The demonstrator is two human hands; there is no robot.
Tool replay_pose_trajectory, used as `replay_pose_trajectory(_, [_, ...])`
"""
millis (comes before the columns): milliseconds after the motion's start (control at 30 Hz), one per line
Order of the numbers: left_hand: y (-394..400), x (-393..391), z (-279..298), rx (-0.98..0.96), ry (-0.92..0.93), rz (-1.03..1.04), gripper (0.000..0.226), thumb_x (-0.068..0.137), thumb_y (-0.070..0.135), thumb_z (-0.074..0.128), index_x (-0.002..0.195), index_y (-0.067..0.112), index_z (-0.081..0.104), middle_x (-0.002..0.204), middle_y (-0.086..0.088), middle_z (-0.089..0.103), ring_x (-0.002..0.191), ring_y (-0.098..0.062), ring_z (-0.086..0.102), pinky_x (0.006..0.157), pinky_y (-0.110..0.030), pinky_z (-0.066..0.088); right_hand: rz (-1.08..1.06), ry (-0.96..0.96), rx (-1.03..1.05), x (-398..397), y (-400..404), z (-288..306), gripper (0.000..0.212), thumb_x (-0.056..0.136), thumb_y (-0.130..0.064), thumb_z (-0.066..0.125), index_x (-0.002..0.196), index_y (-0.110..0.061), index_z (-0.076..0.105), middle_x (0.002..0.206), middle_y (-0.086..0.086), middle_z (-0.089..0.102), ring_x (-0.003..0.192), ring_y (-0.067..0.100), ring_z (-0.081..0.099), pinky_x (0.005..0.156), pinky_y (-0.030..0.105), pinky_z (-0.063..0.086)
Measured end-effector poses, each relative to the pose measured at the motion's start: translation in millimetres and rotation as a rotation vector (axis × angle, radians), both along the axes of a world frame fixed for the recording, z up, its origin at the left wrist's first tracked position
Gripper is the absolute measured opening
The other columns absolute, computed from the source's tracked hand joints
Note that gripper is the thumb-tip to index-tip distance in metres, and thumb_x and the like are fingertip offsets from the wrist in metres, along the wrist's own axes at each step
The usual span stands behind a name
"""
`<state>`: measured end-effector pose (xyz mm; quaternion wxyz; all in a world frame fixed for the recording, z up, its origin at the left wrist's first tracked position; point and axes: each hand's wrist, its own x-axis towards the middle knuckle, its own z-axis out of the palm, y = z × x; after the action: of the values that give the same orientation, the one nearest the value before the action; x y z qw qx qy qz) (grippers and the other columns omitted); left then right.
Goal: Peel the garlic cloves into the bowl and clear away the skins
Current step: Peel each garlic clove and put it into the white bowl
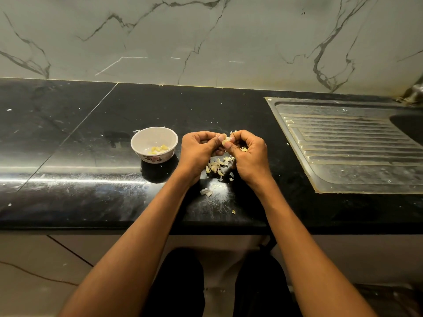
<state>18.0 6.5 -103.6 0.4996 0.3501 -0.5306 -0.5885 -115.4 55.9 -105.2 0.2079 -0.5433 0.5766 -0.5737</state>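
Note:
A small white bowl (pixel 139 143) with a flower pattern stands on the black counter and holds several peeled yellow cloves (pixel 158 149). Just right of it, my left hand (pixel 198 150) and my right hand (pixel 249 154) meet above the counter. Both pinch one garlic clove (pixel 226 140) between thumbs and fingertips, with a bit of pale skin sticking up from it. Under the hands lies a heap of garlic skins and cloves (pixel 216 167). A loose skin piece (pixel 206 192) lies nearer the counter's front edge.
A steel sink drainboard (pixel 348 145) is set into the counter at the right, with the basin (pixel 409 126) and a tap base at the far right. A marble wall backs the counter. Small skin flecks (pixel 233 211) dot the black surface.

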Motion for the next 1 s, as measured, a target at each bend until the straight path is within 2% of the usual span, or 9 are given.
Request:
replay_pose_trajectory(233, [-2.2, 0.4, -1.8, 0.044, 0.074, 0.000, 0.005, 0.092, 0.006, 0.073, 0.091, 0.001, 0.074, 0.078, -0.008, 0.077, 0.069, -0.016, 0.072, 0.069, -0.026, 0.061, 0.015, 0.013, 0.000, -0.4, 3.6, -1.1, 0.022, 0.084, -0.007, 0.083, 0.077, -0.021, 0.067, 0.075, -0.009, 0.065, 0.069, 0.003, 0.059, 0.071, 0.023, 0.055])
replay_pose_trajectory(433, [-2.8, 0.5, -3.3, 0.031, 0.073, -0.029, 0.006, 0.093, 0.002, 0.070, 0.096, -0.003, 0.073, 0.078, -0.008, 0.076, 0.070, -0.016, 0.072, 0.071, -0.024, 0.060, -0.082, -0.001, -0.004, -1.0, 5.9, 0.3, 0.022, 0.074, -0.005, 0.090, 0.073, -0.015, 0.071, 0.072, -0.007, 0.070, 0.062, 0.000, 0.062, 0.063, 0.016, 0.052])
replay_pose_trajectory(700, [-4.1, 0.3, -5.0, -0.014, 0.026, -0.023, 0.007, 0.093, -0.001, 0.069, 0.097, 0.002, 0.074, 0.086, -0.014, 0.075, 0.075, -0.019, 0.071, 0.076, -0.026, 0.061, -0.220, -0.067, 0.017, -5.3, 3.3, -0.7, 0.029, 0.077, 0.003, 0.082, 0.075, -0.025, 0.074, 0.073, -0.009, 0.073, 0.065, 0.001, 0.068, 0.063, 0.018, 0.054])
replay_pose_trajectory(767, [-3.4, -0.2, -5.0, -0.018, 0.025, -0.023, 0.007, 0.093, -0.001, 0.068, 0.097, 0.002, 0.073, 0.085, -0.013, 0.075, 0.075, -0.017, 0.071, 0.075, -0.026, 0.061, -0.233, -0.079, 0.009, -6.2, 3.7, 0.0, 0.026, 0.079, 0.001, 0.079, 0.078, -0.024, 0.076, 0.075, -0.009, 0.074, 0.070, 0.003, 0.070, 0.065, 0.022, 0.056])
replay_pose_trajectory(900, [-2.2, -0.7, -4.5, -0.035, 0.024, -0.013, 0.005, 0.091, -0.001, 0.071, 0.094, 0.002, 0.074, 0.082, -0.012, 0.075, 0.073, -0.018, 0.070, 0.073, -0.026, 0.061, -0.125, -0.154, -0.003, -4.8, 4.1, -1.0, 0.015, 0.080, -0.020, 0.078, 0.094, -0.025, 0.082, 0.096, -0.006, 0.076, 0.084, 0.016, 0.074, 0.070, 0.045, 0.064])
replay_pose_trajectory(1000, [-1.7, -0.6, -4.4, -0.046, 0.026, -0.003, 0.004, 0.089, 0.000, 0.074, 0.092, 0.003, 0.074, 0.083, -0.012, 0.076, 0.075, -0.023, 0.069, 0.073, -0.028, 0.061, -0.078, -0.136, 0.008, -3.0, 3.8, -1.0, 0.014, 0.081, -0.025, 0.081, 0.095, -0.023, 0.083, 0.094, -0.004, 0.076, 0.085, 0.019, 0.075, 0.070, 0.047, 0.064])
